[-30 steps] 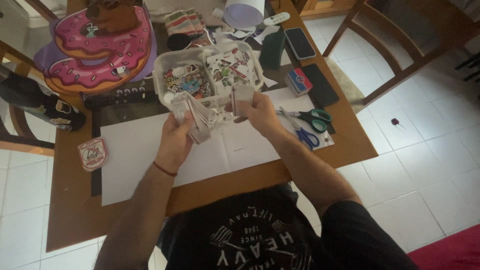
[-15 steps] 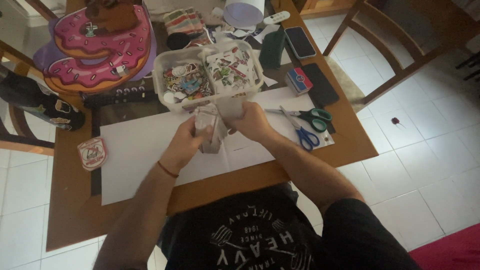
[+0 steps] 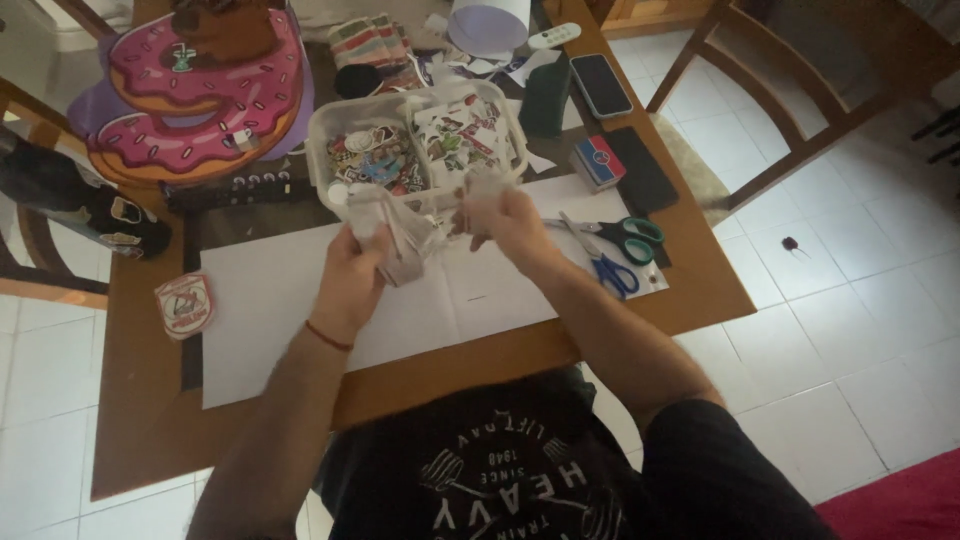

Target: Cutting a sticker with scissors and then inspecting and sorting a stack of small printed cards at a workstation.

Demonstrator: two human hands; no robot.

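Together our hands, left hand and right hand, clamp a thin plastic bag above the desk, near the sticker tub; it looks light, limp, slippery, best pinched at its edges.

- clear plastic bag, thin, crinkly, glossy, gripped in left hand and right hand
- plastic container just behind the bag, translucent, smooth, holds glossy printed stickers
- white paper sheet under the bag, matt, smooth
- wooden table around the sheet, brown, smooth, slight sheen
- scissors right of the bag, shiny metal blades, green and blue plastic handles
- phone beyond the scissors, glossy black glass
- donut cutout left of the container, card-like, flat printed, pink
- floor tiles right of the table, pale, glazed, smooth
- black shirt near table edge, matt cloth, white print
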